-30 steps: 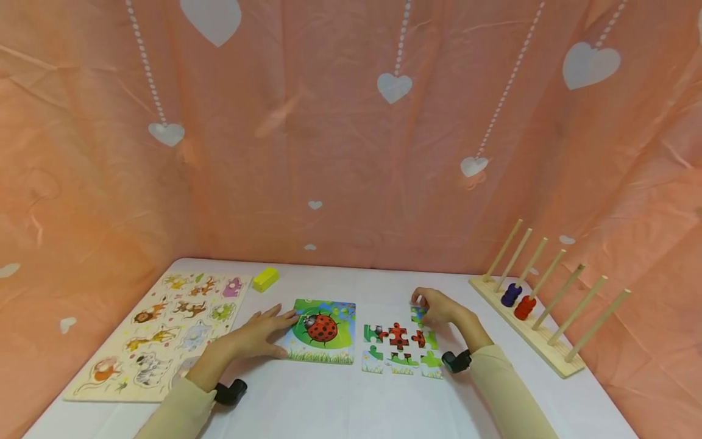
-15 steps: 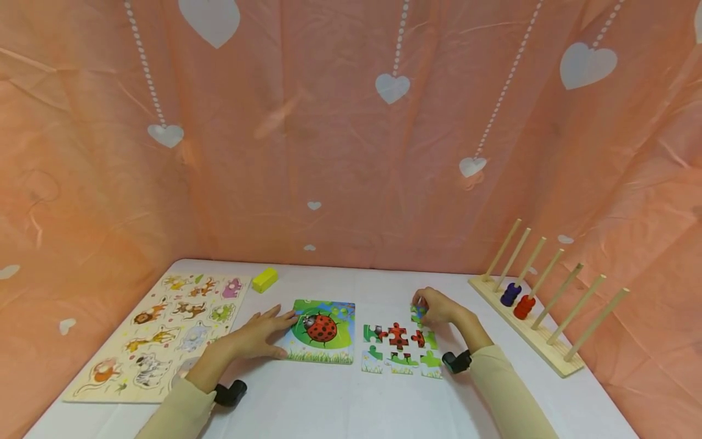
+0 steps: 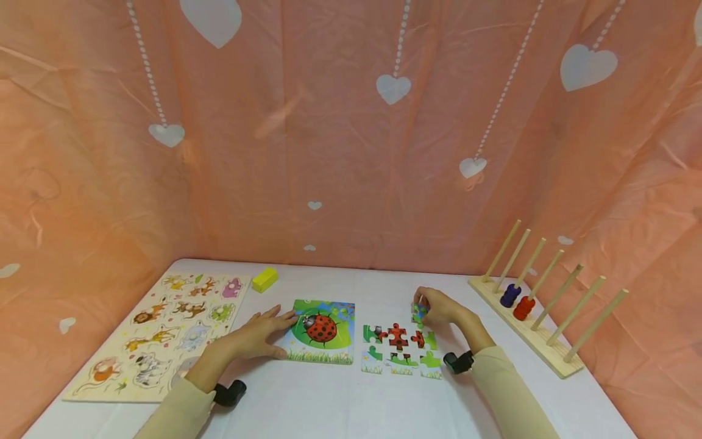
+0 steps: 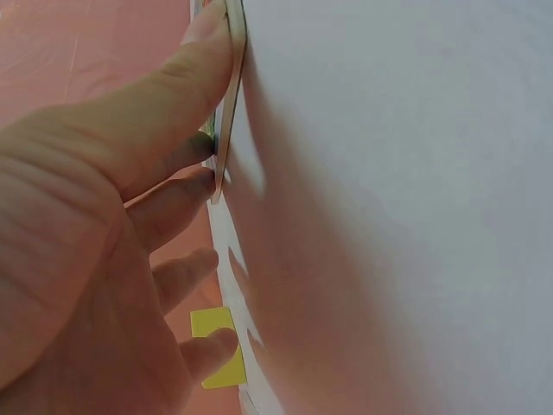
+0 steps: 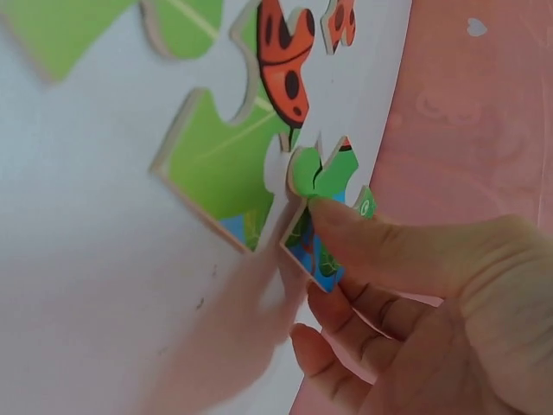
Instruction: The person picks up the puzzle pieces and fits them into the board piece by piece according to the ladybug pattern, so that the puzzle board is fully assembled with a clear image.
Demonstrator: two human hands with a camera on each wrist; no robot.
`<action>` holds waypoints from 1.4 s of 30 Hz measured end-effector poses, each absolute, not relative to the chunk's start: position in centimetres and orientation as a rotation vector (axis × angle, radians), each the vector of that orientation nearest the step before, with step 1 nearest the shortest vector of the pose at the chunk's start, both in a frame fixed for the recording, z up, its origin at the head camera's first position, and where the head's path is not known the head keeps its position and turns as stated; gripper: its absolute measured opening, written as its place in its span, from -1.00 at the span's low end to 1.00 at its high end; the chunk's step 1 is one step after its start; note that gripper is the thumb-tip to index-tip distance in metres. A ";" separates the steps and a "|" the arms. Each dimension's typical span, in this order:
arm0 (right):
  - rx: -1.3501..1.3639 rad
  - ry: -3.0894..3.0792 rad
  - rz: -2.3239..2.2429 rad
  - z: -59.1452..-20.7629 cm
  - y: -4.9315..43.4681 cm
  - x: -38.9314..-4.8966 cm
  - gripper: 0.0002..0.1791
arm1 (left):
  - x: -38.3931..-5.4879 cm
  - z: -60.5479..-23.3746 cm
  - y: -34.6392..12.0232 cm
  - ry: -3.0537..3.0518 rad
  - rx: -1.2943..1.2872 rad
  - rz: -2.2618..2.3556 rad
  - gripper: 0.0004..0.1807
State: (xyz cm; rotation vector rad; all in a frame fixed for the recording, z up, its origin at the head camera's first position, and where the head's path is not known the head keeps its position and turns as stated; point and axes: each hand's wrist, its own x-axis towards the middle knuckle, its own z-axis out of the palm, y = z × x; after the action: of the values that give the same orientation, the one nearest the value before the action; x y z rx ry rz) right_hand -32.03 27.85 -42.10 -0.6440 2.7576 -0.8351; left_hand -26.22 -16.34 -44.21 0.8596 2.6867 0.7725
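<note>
My left hand [image 3: 260, 334] lies at the left edge of a square ladybug picture board [image 3: 329, 350], its fingers spread and relaxed. In the left wrist view the thumb and nearest fingertips touch the board's edge [image 4: 232, 95]. My right hand [image 3: 437, 306] pinches a green and blue puzzle piece [image 5: 327, 259] between thumb and fingers, at the top right of the loose pieces. Up close, that piece looks tilted beside a light green piece [image 5: 216, 164]. To its left and below lie several separated pieces, among them a red middle piece [image 3: 398, 337] and a grass piece [image 3: 402, 369].
A wooden animal peg puzzle [image 3: 123, 341] lies to the left, with a yellow block [image 3: 265, 280] by its far corner. On the right stands a wooden peg rack [image 3: 540, 344] with tall upright pegs, carrying purple rings [image 3: 510, 296] and red rings [image 3: 524, 308].
The pinched puzzle piece has shifted slightly right and tilted a little in my right hand. My left hand and the ladybug board have stayed in place.
</note>
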 end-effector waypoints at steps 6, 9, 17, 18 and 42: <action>-0.660 2.768 -0.832 -41.9 27.7 -32.2 -0.61 | -26.1 -44.2 -16.4 2.686 0.867 0.771 -0.16; -0.669 2.766 -0.852 -41.8 27.6 -32.3 -0.64 | -26.1 -44.1 -16.5 2.686 0.871 0.771 -0.16; -0.735 2.722 -0.980 -41.6 28.0 -32.8 -0.71 | -26.2 -44.0 -16.6 2.686 0.873 0.774 -0.16; -0.743 2.713 -0.995 -41.5 28.1 -32.8 -0.72 | -26.2 -43.9 -16.6 2.686 0.872 0.772 -0.16; -0.939 2.566 -1.205 -42.3 16.4 -33.6 -0.77 | -26.4 -44.2 -16.5 2.672 0.877 0.766 -0.16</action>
State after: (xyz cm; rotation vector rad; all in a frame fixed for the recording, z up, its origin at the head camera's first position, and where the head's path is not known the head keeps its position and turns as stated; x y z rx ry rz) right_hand -33.62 16.36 -42.26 -0.9393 2.5659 -1.2051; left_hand -26.44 -16.45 -44.23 0.8770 2.6723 0.7660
